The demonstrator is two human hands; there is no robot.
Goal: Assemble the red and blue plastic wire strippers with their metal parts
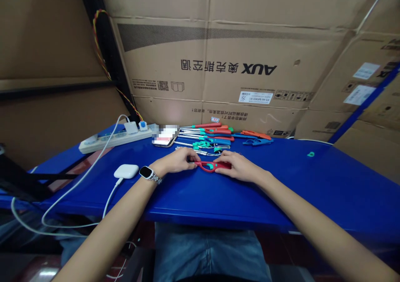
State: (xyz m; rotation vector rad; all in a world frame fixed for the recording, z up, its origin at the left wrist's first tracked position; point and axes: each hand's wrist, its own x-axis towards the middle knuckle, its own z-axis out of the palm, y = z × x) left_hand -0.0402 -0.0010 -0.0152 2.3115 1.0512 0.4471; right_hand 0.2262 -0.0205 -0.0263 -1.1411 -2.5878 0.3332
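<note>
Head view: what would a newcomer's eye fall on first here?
Probably the red-and-green tool, held between the left hand and right hand over the blue table. Just beyond it lies a cluster of colored pieces, several with silvery rods. Behind that, large upside-down AUX lettering stands out on the cardboard.

From your head, the camera looks forward and down, close over the blue table (315, 173), facing upright cardboard (250, 40).

The red handle (223, 165) looks smooth plastic, the tabletop (193, 196) glossy, the wall (225, 84) matt cardboard, the watchband (156, 178) shiny metal.
</note>
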